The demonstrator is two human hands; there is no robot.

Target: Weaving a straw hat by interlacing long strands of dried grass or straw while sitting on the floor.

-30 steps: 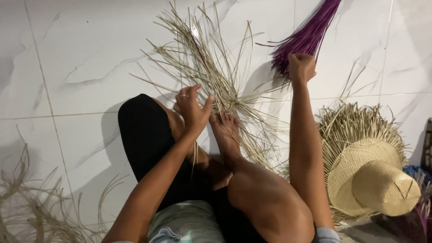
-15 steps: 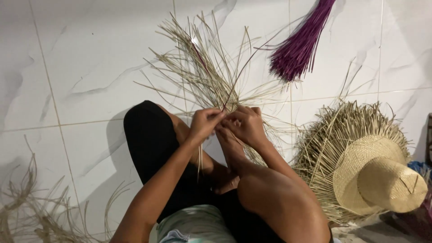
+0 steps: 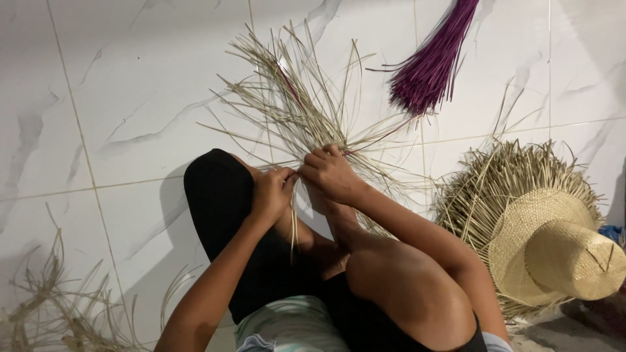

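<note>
- Head view, looking down; person seated on white tiled floor (image 3: 130,98), knees bent, both hands meeting over a pale straw weave (image 3: 293,111)
- Left hand (image 3: 270,192): fingers together, pinched on a few straw strands at the gathered root of the weave; one loose strand hangs straight down from the pinch, across the leg
- Right hand (image 3: 332,173): fingers curled shut over the same gathered root, knuckles up, thumb side facing the left hand; the two hands touch or nearly touch at the pinch
- Straw weave: gathered point lies directly under both sets of fingers; free strands fan outward beyond the fingers, away from the body, spread flat on the floor
- A thin purple strand (image 3: 287,81) shows among the pale ones, beyond the fingers; whether it is woven in cannot be told
- Purple straw bundle (image 3: 430,72): on the floor beyond and to the right of the right fingers, well apart from them, frayed end pointing toward the person
- Straw hat (image 3: 554,248): right of the right forearm, well apart from the fingers; crown finished, brim edge a ring of unwoven strands sticking out
- Loose straw scraps (image 3: 52,306): on the floor far left of the left fingers, near the lower corner
- Black garment (image 3: 218,195) covers the left knee, just left of the left fingers
</note>
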